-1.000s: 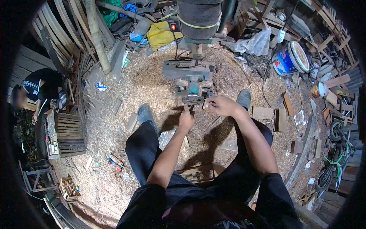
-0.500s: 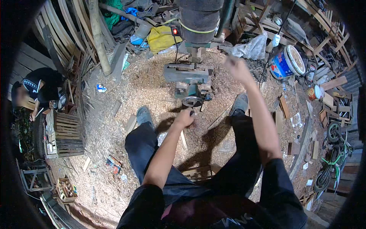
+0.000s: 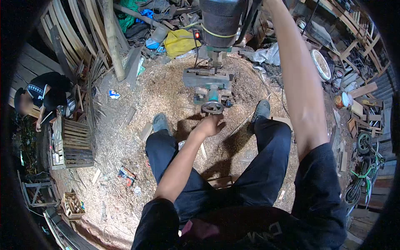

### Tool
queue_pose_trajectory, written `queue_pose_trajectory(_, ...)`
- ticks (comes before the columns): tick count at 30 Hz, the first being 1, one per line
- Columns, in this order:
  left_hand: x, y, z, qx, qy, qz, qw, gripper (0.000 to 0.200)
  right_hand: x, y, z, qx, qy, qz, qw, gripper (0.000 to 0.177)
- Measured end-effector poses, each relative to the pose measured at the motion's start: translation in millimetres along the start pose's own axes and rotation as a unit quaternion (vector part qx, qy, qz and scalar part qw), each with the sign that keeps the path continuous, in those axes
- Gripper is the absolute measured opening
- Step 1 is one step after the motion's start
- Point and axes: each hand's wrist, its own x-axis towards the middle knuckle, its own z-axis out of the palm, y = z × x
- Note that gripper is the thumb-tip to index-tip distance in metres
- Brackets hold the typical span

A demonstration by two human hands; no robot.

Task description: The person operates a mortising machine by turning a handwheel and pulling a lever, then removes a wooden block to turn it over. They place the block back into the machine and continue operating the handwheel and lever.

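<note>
My left hand (image 3: 210,126) is at the lower rim of a small metal handwheel (image 3: 213,108), its fingers loosely apart and the fingertips right by the rim. The handwheel sits at the front of a green-and-grey machine table (image 3: 207,79) with a slotted metal top. Above that table hangs a dark motor housing (image 3: 223,21) with a yellow band around it. My right forearm (image 3: 300,79) stretches up past the right of the machine, and the hand is cut off by the top edge.
Wood shavings (image 3: 125,150) cover the floor around my feet. A person (image 3: 46,93) bends over a slatted crate (image 3: 77,143) at the left. A yellow sack (image 3: 181,43) lies behind the machine. At the right are a white bucket (image 3: 321,65), wood scraps and a small motorbike (image 3: 362,177).
My right hand has risen from beside the machine to beyond the top edge. My left hand has loosened from its closed grip at the handwheel, and its fingers have spread.
</note>
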Motion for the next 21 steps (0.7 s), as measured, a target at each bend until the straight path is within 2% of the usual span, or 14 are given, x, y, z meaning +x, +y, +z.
queue_pose_trajectory(1, 0, 0, 2, -0.02, 0.003, 0.016, 1.0, 0.039, -18, -2, -3, -0.016, 0.026, -0.016, 0.999, 0.064)
queue_pose_trajectory(2, 1, -2, 3, -0.005, -0.006, 0.04, 0.999, 0.039, -28, 14, -6, -0.01, 0.05, -0.075, 0.996, 0.062)
queue_pose_trajectory(5, -3, 13, -13, -0.008, -0.036, 0.001, 0.999, 0.039, -79, 41, -30, 0.006, -0.033, -0.141, 0.989, 0.065)
queue_pose_trajectory(7, -1, 11, -15, 0.006, -0.021, -0.007, 1.0, 0.038, -135, 39, -41, -0.008, -0.059, -0.164, 0.985, 0.041)
queue_pose_trajectory(9, -2, 11, -18, 0.007, -0.018, -0.017, 1.0, 0.037, -177, 63, -40, 0.063, -0.019, -0.192, 0.979, 0.043)
queue_pose_trajectory(11, -2, 6, -16, -0.007, 0.009, -0.012, 1.0, 0.033, -221, 71, -45, 0.09, -0.005, -0.161, 0.983, 0.044)
queue_pose_trajectory(14, -2, -2, -10, -0.021, 0.043, 0.0, 0.999, 0.031, -235, 66, -51, 0.099, -0.016, -0.142, 0.985, 0.053)
queue_pose_trajectory(17, -5, -7, -16, -0.045, 0.06, 0.033, 0.997, 0.029, -208, 37, -71, 0.113, -0.151, 0.084, 0.979, 0.061)
queue_pose_trajectory(18, -6, -5, -20, -0.041, 0.058, 0.036, 0.997, 0.029, -198, 15, -73, -0.076, -0.17, 0.15, 0.971, 0.067)
queue_pose_trajectory(19, -8, -3, -20, -0.04, 0.052, 0.038, 0.997, 0.029, -175, 16, -70, -0.145, -0.246, 0.117, 0.951, 0.066)
queue_pose_trajectory(21, -4, -13, -12, -0.038, 0.058, 0.027, 0.997, 0.029, -155, 2, -45, -0.31, -0.304, 0.083, 0.897, 0.062)
